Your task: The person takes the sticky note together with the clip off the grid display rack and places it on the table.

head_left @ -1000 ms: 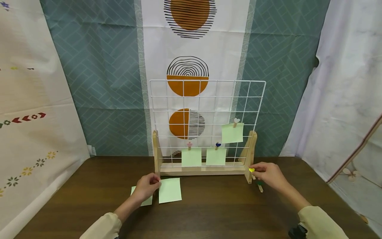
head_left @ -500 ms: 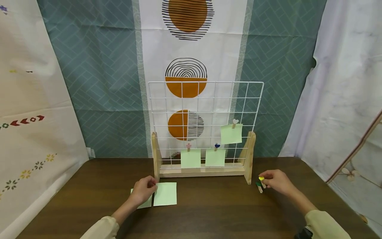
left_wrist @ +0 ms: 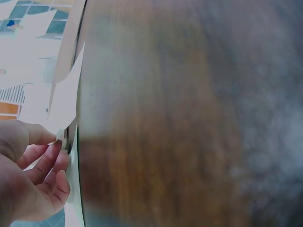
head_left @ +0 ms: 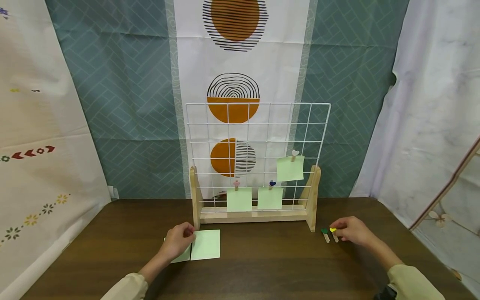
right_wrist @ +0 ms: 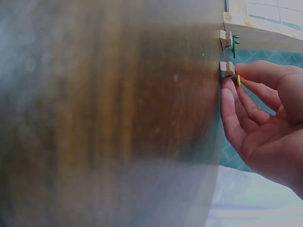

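Pinching the yellow clip (head_left: 333,230), right hand (head_left: 354,231) is now sitting farther from the stand (head_left: 253,216); left hand (head_left: 177,241) is gripping paper (head_left: 206,244).

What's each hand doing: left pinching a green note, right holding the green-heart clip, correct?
Not quite: the right hand holds the yellow-heart clip; the head view shows the green-heart clip beside it. The left hand does pinch a green note.

Softly lit in the head view, with faint shadows on the tabletop (head_left: 262,271); overexposed at left in the left wrist view, bleaching the paper sheet (left_wrist: 65,101) nearly white; tabletop-side hazy and blurred in both wrist views
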The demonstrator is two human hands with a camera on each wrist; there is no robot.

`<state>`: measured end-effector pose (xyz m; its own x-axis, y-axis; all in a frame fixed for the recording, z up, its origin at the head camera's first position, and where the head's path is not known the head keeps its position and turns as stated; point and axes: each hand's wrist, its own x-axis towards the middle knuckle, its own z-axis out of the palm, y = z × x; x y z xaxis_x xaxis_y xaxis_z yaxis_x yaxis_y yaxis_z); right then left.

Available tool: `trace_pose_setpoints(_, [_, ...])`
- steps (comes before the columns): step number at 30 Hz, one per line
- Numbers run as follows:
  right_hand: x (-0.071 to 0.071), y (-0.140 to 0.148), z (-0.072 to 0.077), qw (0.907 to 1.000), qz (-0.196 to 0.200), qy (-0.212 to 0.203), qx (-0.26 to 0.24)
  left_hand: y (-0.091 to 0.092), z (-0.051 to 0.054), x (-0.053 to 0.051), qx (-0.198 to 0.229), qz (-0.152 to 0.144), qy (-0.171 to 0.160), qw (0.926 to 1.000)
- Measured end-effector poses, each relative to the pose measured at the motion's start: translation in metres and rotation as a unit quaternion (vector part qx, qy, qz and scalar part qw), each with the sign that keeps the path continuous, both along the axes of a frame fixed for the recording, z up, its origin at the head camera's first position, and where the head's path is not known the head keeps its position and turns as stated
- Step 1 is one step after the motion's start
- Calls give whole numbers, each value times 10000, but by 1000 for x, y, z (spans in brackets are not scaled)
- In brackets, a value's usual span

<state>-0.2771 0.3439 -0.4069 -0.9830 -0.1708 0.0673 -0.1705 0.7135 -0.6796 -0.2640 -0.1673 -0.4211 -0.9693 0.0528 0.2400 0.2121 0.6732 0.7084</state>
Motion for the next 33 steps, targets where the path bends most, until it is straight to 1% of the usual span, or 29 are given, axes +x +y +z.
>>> trace_pose_setpoints(4, [0,1,-1,9999,28,-78,-62,0,0,-1,-31,-24,0,10000])
trace_pose_setpoints(9, [0,2,-1,9999,36,-128,-54,0,-1,-2,-80,20,-85,9999])
trace_pose_setpoints(14, [0,3,-1,9999,40,-119,17,-1,0,-3,-189,-9,-8,9998])
trace_pose_setpoints(20, [-2,2,0,10000,70,-37,40,-1,1,-3,-222,33,13,9997])
trace_pose_setpoints(28, [-3,0,4,9994,193,107,249,-3,0,-4,-184,29,107,9998])
trace_pose_setpoints(33, [-3,-1,6,9990,254,178,308,-5,1,-4,-179,43,186,9997])
